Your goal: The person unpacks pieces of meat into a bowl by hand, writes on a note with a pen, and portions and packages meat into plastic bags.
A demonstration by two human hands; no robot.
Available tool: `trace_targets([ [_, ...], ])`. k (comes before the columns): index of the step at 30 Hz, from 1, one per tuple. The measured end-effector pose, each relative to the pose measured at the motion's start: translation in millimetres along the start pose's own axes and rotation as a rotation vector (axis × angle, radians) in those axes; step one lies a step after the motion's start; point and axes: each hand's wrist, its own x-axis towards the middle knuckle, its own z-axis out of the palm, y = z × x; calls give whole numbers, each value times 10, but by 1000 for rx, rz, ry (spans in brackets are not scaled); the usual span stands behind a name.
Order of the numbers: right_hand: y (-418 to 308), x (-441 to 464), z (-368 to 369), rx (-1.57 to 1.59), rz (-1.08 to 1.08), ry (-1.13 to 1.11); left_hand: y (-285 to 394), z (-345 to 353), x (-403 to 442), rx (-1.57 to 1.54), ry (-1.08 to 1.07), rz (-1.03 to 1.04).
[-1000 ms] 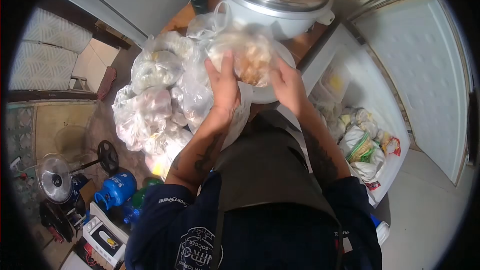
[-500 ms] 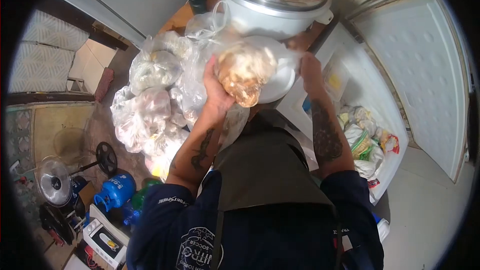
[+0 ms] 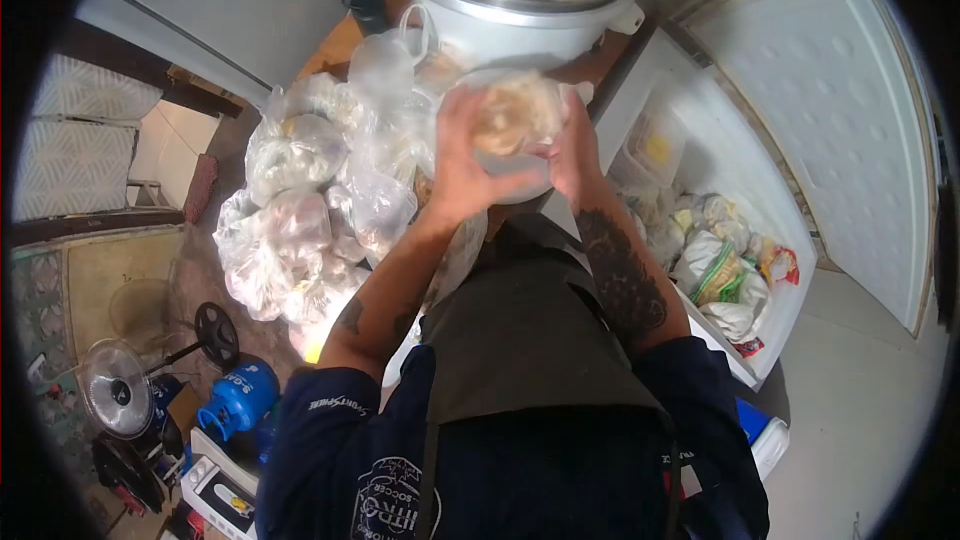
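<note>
A clear plastic bag of pale brown and white food (image 3: 516,118) is held up in front of me, smeared by motion. My left hand (image 3: 462,160) is curved round its left side, the thumb stretched out below. On the opposite side my right hand (image 3: 576,155) grips the bag near its edge. What the food is cannot be made out. Beneath the hands shows a whitish round plastic surface (image 3: 522,182), partly hidden. To the left lies a heap of filled clear plastic bags (image 3: 290,225), close to my left wrist.
A large rice cooker (image 3: 515,25) with a metal lid stands at the back, a dark mug (image 3: 368,8) beside it. At right, an open chest freezer (image 3: 790,310) holds bagged goods, its lid (image 3: 830,130) raised. A blue gas cylinder (image 3: 240,398) and fan (image 3: 120,388) stand lower left.
My right hand has come in from the right to the bag, which was in my left hand alone. The bag has turned and risen slightly. The view has shifted a little.
</note>
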Motion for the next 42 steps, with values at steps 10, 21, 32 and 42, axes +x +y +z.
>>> trace_targets([
  [10,-370,512,-734,409,-185,-331,-462,6,30,-1133,195,-826],
  [21,73,169,-230,-966,-546,130,-396,53,61,-853,244,-733],
  [32,-208,206,-783,-32,-243,184,-369,-5,77,-1232,276,-865],
  [42,-31,81,-1524,-1329,-418,-81,-173,136,127,-1029,113,-1057],
])
